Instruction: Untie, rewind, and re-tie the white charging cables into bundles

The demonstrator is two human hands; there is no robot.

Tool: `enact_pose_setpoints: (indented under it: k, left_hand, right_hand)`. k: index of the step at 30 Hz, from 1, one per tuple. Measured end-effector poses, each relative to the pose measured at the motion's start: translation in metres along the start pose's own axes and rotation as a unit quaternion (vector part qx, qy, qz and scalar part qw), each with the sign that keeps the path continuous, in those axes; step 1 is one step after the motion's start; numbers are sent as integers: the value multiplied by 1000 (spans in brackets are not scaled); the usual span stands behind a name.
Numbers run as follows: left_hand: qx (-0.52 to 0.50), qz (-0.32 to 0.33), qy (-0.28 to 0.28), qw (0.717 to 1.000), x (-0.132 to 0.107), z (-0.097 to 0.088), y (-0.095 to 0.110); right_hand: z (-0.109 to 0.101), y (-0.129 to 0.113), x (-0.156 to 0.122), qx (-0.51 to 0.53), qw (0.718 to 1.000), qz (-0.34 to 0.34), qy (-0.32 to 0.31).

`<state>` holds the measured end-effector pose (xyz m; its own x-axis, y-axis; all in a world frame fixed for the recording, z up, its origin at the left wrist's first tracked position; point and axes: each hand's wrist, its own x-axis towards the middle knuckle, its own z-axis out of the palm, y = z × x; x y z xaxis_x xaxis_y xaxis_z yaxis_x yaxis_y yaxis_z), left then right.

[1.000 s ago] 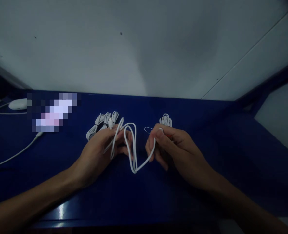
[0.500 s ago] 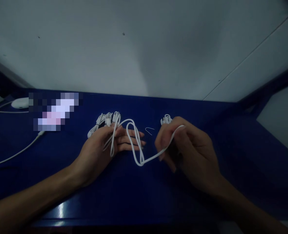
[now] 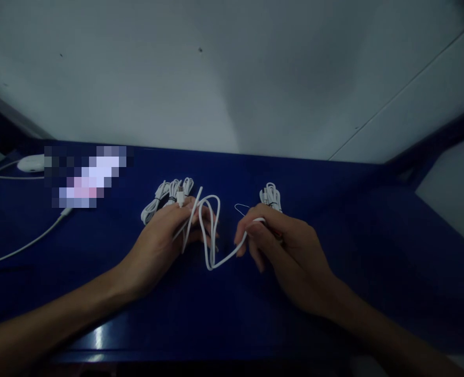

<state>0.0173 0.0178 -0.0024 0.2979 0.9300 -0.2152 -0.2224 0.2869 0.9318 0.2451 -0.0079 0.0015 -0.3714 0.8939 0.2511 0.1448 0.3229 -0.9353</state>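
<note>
A white USB cable [image 3: 212,264] hangs in loose loops between my two hands. My left hand [image 3: 167,225] pinches its looped end, and a metal-tipped USB plug [image 3: 180,195] sticks up above the thumb. My right hand [image 3: 281,235] is closed, with the other stretch of the cable between thumb and index finger. Behind my left hand lie several coiled white cables [image 3: 155,204] bound with dark ties. Another tied white cable bundle [image 3: 272,195] sits just beyond my right hand. A thin bent white wire tie [image 3: 240,207] lies between them, partly hidden by my right fingers.
The blue tabletop [image 3: 216,324] meets a pale wall panel [image 3: 157,94] at the back. At the left are a pixelated bright object [image 3: 94,178], a white rounded device [image 3: 31,163] and a white cord [image 3: 23,251]. A blue frame bar [image 3: 444,141] slants at the right.
My right hand has moved left and slightly down, closer to my left hand. The left fingers have curled in toward the loops, and the USB plug now shows above the left thumb.
</note>
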Motion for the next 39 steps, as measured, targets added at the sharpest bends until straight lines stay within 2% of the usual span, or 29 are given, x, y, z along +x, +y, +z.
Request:
enact_pose_setpoints:
  k: [6,14,21,25,28,34,36,39]
  left_hand:
    - [-31,-15,25,999,2,5,4]
    - [-52,-16,3,999,1,4,6]
    - [-61,8,-12,998,3,-3,0]
    - [-81,41,22,996,1,-3,0]
    - [-89,39,23,995,-2,-1,1]
    - [-84,29,-36,995,-5,2,4]
    - [-86,27,-43,995,-5,2,5]
    - [-103,25,-44,993,-6,2,6]
  right_hand:
    - [0,0,0,-17,1000,1,11]
    - [2,-2,0,-32,999,27,23]
    - [5,-4,-1,-27,989,20,143]
    - [6,-2,2,-30,983,47,175]
    - [7,1,3,11,984,73,165]
    - [6,-1,5,103,974,172,105]
    - [5,-3,7,156,964,198,89]
    - [2,-3,9,275,933,221,65]
